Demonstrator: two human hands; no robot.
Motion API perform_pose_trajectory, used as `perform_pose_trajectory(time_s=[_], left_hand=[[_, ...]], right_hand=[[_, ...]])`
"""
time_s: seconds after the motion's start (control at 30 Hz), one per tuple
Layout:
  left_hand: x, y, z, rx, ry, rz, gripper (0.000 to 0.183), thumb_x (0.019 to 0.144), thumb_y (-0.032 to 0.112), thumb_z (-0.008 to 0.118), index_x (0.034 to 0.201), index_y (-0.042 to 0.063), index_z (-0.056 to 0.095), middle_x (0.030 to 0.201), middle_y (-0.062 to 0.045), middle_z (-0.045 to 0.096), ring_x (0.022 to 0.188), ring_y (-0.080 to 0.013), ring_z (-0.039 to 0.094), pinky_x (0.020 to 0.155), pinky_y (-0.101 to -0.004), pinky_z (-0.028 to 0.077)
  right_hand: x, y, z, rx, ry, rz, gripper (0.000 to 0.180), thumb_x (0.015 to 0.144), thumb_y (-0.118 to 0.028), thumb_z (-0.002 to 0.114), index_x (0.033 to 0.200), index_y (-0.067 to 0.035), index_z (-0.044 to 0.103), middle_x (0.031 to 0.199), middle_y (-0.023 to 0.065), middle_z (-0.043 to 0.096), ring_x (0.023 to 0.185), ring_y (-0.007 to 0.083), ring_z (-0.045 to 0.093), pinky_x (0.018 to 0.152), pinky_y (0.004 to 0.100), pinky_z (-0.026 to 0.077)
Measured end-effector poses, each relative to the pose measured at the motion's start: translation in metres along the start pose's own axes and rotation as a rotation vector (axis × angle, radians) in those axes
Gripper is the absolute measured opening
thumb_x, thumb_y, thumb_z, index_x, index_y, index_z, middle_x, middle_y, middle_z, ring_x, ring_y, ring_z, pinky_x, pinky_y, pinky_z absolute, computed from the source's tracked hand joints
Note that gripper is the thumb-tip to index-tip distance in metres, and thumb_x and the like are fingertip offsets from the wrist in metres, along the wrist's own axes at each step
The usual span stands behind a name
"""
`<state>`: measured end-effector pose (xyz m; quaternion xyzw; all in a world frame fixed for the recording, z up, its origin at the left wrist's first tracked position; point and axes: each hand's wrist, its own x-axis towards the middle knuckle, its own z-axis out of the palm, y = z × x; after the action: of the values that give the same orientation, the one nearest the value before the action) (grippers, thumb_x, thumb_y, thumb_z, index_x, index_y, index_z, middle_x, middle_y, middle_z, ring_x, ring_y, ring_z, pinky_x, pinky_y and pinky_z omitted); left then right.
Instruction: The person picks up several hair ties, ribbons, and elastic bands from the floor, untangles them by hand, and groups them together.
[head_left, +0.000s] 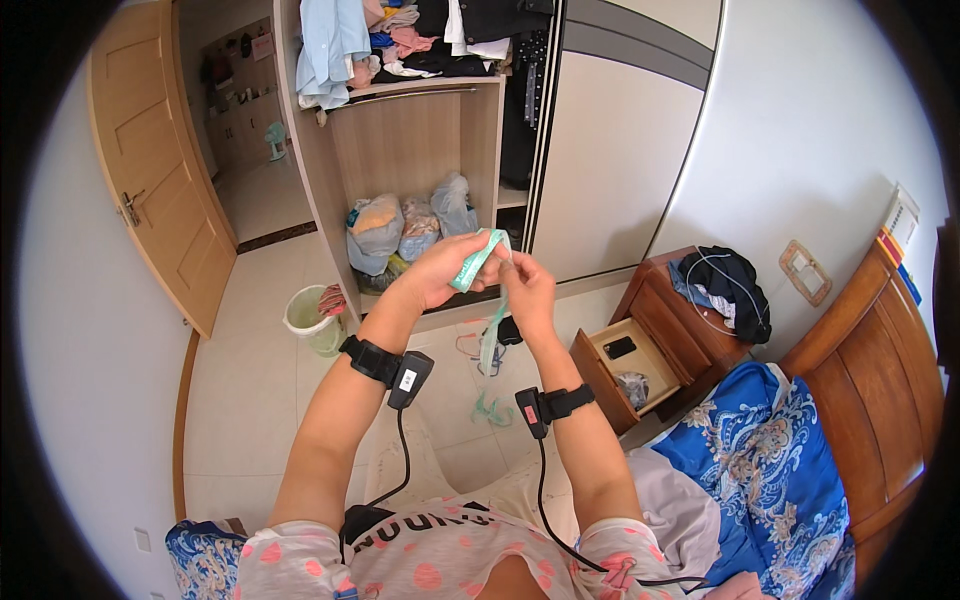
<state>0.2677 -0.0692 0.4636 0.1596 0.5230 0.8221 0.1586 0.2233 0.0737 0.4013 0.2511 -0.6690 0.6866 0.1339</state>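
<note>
A green printed ribbon (478, 261) is looped around the fingers of my left hand (442, 274), which is raised in front of the open wardrobe. My right hand (529, 294) pinches the ribbon between thumb and fingers, close beside the left fingertips. From there a length of the ribbon hangs down, and its lower part lies in loose curls near the floor. Some of the left fingers are hidden behind the ribbon. A black strap with a small cabled box sits on each forearm.
Bagged items (375, 225) fill the wardrobe bottom beneath clothes (409, 45) on a shelf. A bucket (306, 315) stands left on the tiled floor. At right, a nightstand's open drawer (651, 352) holds a phone (619, 347); blue patterned bedding (757, 465) lies nearby.
</note>
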Motion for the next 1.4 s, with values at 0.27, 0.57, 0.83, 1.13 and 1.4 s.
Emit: perform_pose_trajectory(time_s=[0.27, 0.57, 0.83, 1.13, 1.4], left_hand=[[0.002, -0.01, 0.016, 0.372, 0.191, 0.222, 0.03, 0.098, 0.029, 0.039, 0.101, 0.004, 0.057, 0.102, -0.003, 0.057, 0.097, -0.0125, 0.054, 0.086, -0.0297, 0.044], [0.007, -0.017, 0.016, 0.102, 0.166, 0.32, 0.038, 0.099, 0.03, 0.033, 0.115, 0.003, 0.054, 0.124, -0.007, 0.052, 0.104, -0.0155, 0.054, 0.091, -0.0321, 0.044], [0.011, -0.029, 0.021, 0.317, 0.345, 0.459, 0.039, 0.099, 0.027, 0.033, 0.121, 0.001, 0.051, 0.127, -0.007, 0.05, 0.11, -0.0152, 0.051, 0.093, -0.0298, 0.04], [0.006, -0.029, 0.014, -0.109, 0.319, 0.308, 0.026, 0.094, 0.026, 0.048, 0.107, 0.005, 0.055, 0.111, -0.01, 0.06, 0.102, -0.0178, 0.056, 0.087, -0.0336, 0.044], [0.019, -0.032, 0.014, -0.139, 0.406, 0.519, 0.018, 0.09, 0.016, 0.058, 0.096, 0.005, 0.046, 0.104, -0.017, 0.062, 0.096, -0.0216, 0.061, 0.081, -0.0331, 0.051]], right_hand=[[0.001, -0.021, -0.004, 0.09, 0.018, 0.008, 0.014, 0.088, -0.005, 0.055, 0.096, 0.003, 0.063, 0.08, 0.0032, 0.065, 0.069, 0.0076, 0.06, 0.064, 0.0212, 0.047], [-0.009, -0.015, 0.001, 0.268, -0.099, 0.045, 0.02, 0.086, -0.014, 0.058, 0.096, 0.002, 0.063, 0.074, -0.0028, 0.058, 0.067, 0.0042, 0.05, 0.055, 0.0209, 0.039], [-0.018, -0.031, 0.006, 0.325, -0.192, 0.194, 0.02, 0.088, -0.02, 0.059, 0.097, -0.003, 0.06, 0.082, 0.0004, 0.062, 0.069, 0.0064, 0.056, 0.062, 0.0211, 0.043], [-0.014, -0.025, -0.008, 0.23, -0.18, 0.216, 0.018, 0.088, -0.019, 0.058, 0.094, -0.002, 0.062, 0.076, -0.0005, 0.061, 0.065, 0.0058, 0.054, 0.057, 0.02, 0.041], [-0.022, -0.023, -0.001, 0.18, -0.272, 0.289, 0.018, 0.088, -0.019, 0.058, 0.096, -0.002, 0.059, 0.077, -0.0004, 0.059, 0.065, 0.0052, 0.054, 0.059, 0.0215, 0.044]])
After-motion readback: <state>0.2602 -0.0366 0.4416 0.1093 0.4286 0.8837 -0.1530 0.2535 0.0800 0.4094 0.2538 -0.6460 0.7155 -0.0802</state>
